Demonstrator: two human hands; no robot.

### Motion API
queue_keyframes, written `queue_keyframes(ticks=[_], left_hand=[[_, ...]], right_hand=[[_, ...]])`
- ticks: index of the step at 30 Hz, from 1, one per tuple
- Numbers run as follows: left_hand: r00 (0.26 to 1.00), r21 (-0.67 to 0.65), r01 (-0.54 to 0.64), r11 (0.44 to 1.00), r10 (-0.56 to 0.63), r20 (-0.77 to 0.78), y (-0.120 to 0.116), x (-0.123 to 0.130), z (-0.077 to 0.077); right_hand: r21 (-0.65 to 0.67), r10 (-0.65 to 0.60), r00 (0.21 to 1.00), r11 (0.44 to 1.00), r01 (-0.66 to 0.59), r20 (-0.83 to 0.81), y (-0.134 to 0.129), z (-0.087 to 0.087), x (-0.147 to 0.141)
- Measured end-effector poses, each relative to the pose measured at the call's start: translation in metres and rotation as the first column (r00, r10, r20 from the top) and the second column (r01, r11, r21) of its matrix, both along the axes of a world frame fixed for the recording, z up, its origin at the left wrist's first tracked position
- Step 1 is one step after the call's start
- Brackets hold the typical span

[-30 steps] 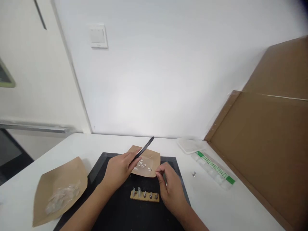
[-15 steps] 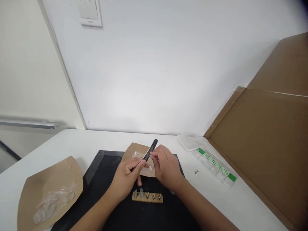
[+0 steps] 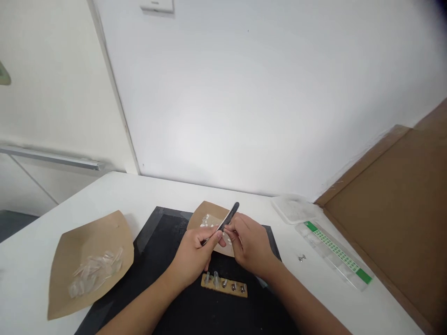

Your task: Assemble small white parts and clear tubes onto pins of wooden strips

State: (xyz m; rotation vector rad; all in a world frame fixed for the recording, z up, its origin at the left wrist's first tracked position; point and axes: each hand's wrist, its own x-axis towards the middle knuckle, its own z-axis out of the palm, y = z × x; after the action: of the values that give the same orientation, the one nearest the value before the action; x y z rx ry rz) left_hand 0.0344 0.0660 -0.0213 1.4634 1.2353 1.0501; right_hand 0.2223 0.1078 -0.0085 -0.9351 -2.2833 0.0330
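A black nail file [image 3: 231, 214], tilted up to the right, is gripped between the thumb and fingers of my left hand [image 3: 192, 253]. My right hand [image 3: 253, 242] is closed in a pinch right beside the file; what its fingertips hold is too small to make out. Just below the hands lies a cork-coloured strip [image 3: 227, 291] with several short metal posts. Clear false nail tips [image 3: 216, 279] stand on its left end. Behind the hands, partly covered by them, is a brown paper sheet [image 3: 202, 209] with small whitish pieces on it.
On the left, a larger brown paper [image 3: 61, 265] holds a heap of clear nail tips [image 3: 99, 270]. A black mat [image 3: 167, 237] lies under the hands. To the right are a small metal piece [image 3: 301, 257], a clear case with a green strip [image 3: 335, 249], and cardboard [image 3: 384, 195].
The camera view has turned, so everything sits a little further right. Both hands keep hold at the file, with only slight finger movement.
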Motion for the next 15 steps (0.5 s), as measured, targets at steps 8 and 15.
queue_keyframes(ticks=[8,15], left_hand=[[0.989,0.205,-0.043,0.978,0.071,-0.128,-0.0007,-0.0018,0.0042],[0.97,0.334,-0.048,0.941,0.123,-0.208,-0.0005,-0.0043,0.0054]], right_hand=[[0.089,-0.113,0.994,0.99,0.113,-0.002,0.0007,0.0021,-0.0048],[0.106,-0.136,0.99,0.985,0.132,0.029,0.0,0.0023,-0.0074]])
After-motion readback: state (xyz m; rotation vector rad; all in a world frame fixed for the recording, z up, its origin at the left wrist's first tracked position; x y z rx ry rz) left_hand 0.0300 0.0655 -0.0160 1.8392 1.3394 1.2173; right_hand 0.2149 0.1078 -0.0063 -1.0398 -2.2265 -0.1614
